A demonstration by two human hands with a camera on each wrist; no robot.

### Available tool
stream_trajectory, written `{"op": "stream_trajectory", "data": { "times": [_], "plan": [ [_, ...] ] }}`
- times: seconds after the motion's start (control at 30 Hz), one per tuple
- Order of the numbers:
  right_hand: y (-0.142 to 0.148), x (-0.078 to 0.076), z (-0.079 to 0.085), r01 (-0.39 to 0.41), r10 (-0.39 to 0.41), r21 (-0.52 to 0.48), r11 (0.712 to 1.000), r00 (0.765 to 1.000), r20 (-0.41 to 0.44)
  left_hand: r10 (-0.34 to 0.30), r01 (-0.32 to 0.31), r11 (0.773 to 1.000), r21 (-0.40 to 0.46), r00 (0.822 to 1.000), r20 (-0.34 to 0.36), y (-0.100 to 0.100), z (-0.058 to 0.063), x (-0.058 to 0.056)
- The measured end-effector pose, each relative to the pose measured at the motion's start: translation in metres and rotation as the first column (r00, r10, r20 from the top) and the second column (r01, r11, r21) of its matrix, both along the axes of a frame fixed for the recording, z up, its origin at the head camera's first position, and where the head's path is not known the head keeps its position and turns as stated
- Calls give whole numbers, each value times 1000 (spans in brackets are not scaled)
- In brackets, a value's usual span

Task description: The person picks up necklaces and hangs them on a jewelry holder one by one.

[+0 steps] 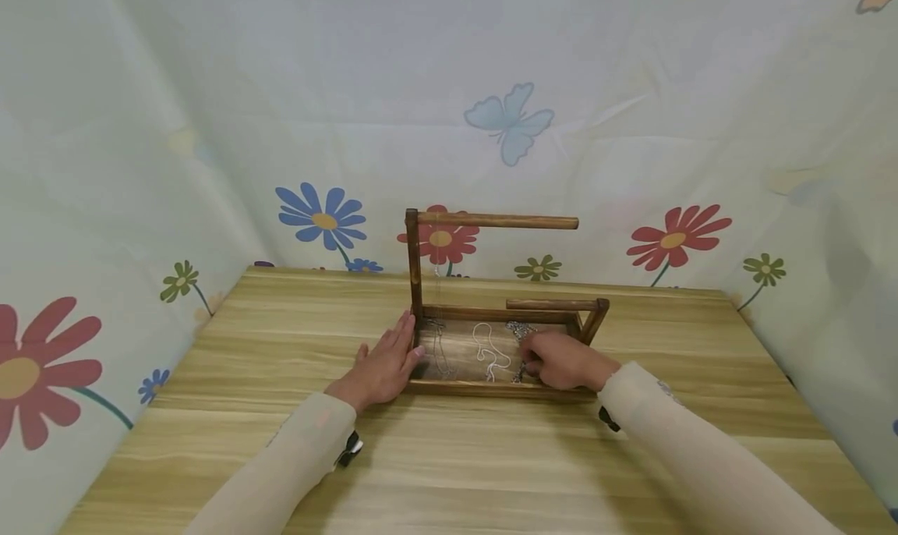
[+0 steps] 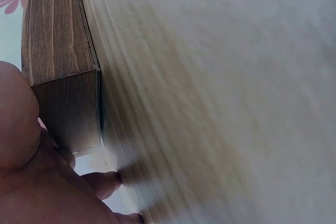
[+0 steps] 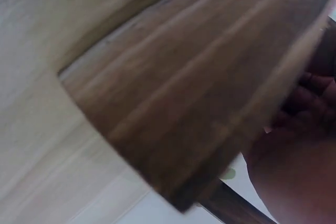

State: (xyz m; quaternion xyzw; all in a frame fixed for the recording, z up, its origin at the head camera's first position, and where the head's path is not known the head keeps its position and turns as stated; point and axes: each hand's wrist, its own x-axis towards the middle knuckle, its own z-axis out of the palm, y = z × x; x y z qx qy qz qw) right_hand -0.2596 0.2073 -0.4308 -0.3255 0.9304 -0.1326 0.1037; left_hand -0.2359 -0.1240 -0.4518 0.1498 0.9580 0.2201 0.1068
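Left hand [image 1: 382, 367], in the head view, rests with straight fingers against one end of the wooden stand [image 1: 484, 388] on the worktop [image 1: 463, 457]; the right hand [image 1: 561, 361] curls over a silver chain [image 1: 519, 330] inside, its grip impossible to tell, beside a pale chain [image 1: 490, 356]. The left wrist view shows the left hand at the wooden stand's corner; the right wrist view, the right hand shadowed behind its blurred wood.

Tray [image 1: 477, 387] on table [image 1: 449, 465], chains [image 1: 519, 330] left, middle and right inside it, curtain [image 1: 393, 129] behind
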Motion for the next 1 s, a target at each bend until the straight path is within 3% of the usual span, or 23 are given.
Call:
{"op": "stream_trajectory", "data": {
  "times": [0.13,0.33,0.43,0.6,1.0],
  "plan": [
    [2,6,8,21,-20,-72,997,1000,12,0,0,1000,5,1000,7,0,2,1],
    [4,18,29,-22,22,-182,983,1000,-4,-2,2,1000,3,1000,8,0,2,0],
    [3,23,41,-45,41,-177,983,999,-29,-3,3,1000,2,1000,9,1,1,0],
    [-1,27,60,-10,-1,-184,983,998,-59,-2,2,1000,2,1000,6,0,1,0],
    [-4,27,95,-24,-14,-210,977,984,-177,-10,10,999,32,1000,3,0,0,-1]
  ]
}}
